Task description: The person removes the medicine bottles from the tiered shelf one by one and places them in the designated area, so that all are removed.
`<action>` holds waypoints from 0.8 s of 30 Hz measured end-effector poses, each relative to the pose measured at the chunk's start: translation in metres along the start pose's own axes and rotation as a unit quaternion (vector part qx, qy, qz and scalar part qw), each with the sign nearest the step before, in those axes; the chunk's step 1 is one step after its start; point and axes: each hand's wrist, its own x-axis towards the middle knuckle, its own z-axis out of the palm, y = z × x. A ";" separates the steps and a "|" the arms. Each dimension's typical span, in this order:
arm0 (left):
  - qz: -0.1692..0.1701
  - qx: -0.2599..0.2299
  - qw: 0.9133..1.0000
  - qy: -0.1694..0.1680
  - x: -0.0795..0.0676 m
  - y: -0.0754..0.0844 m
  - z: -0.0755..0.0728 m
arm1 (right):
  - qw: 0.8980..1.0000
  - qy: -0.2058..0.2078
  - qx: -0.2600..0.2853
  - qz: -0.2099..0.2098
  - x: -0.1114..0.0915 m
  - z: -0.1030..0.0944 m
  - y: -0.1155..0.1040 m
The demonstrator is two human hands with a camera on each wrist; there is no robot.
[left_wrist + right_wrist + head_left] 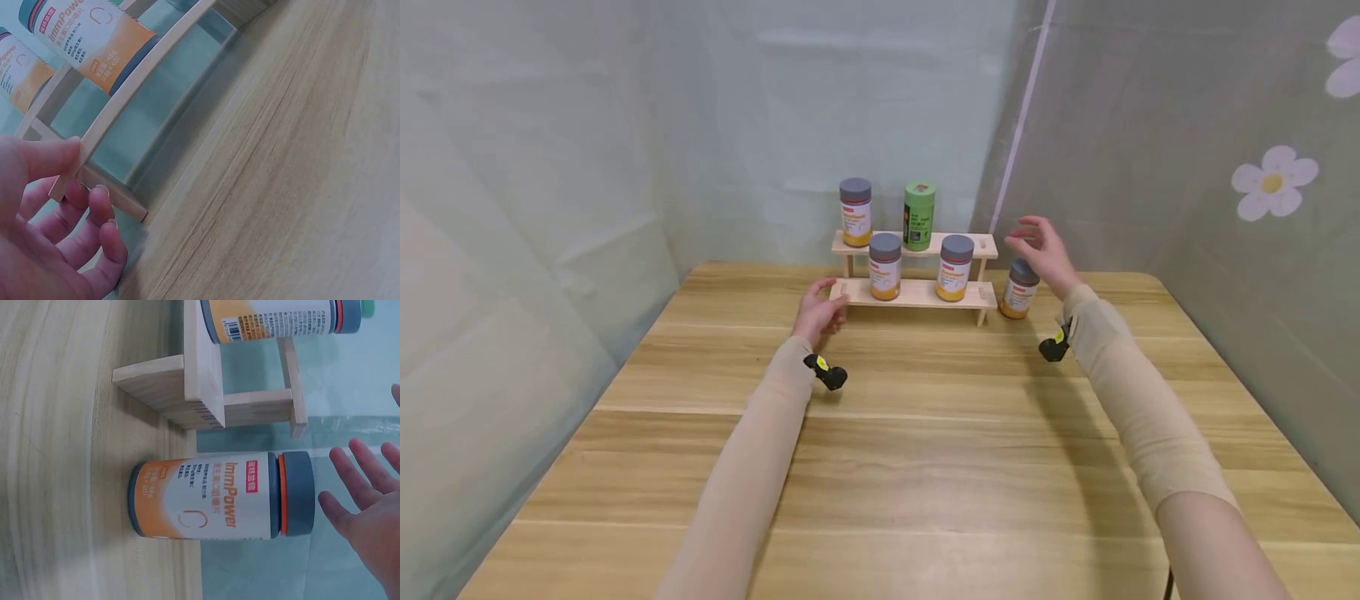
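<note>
A two-tier wooden rack [917, 293] [144, 75] [203, 369] stands at the back of the table. Its upper shelf carries a grey-lidded orange bottle [855, 212] and a green bottle [918, 215]; two more orange bottles [884, 266] [955, 267] stand on the lower shelf. Another orange bottle [1019, 289] [212, 494] stands upright on the table, just right of the rack. My left hand [820, 312] [84, 170] pinches the left end of the lower shelf, thumb on its edge and fingers curled beneath. My right hand [1041, 250] [369, 506] hovers with spread fingers above that bottle's lid, not touching it.
The wooden table [925, 433] runs wide toward me in front of the rack. Pale curtain walls [587, 167] close in the left, back and right sides, close behind the rack.
</note>
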 end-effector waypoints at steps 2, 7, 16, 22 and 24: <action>0.001 0.002 1.000 0.001 0.000 0.000 0.000 | 1.000 -0.003 -0.003 -0.004 0.003 0.002 -0.002; 0.005 0.005 1.000 0.004 0.000 0.000 0.000 | 1.000 -0.011 -0.008 -0.012 0.009 0.009 -0.007; 0.004 0.002 1.000 0.002 0.002 -0.002 0.002 | 0.999 -0.041 -0.025 -0.019 0.016 0.018 -0.014; 0.010 0.001 1.000 0.001 0.003 -0.002 -0.001 | 0.999 -0.043 0.003 -0.033 0.021 0.029 -0.021; 0.008 -0.007 1.000 -0.002 0.002 -0.002 -0.002 | 0.998 -0.047 0.010 -0.034 0.022 0.033 -0.024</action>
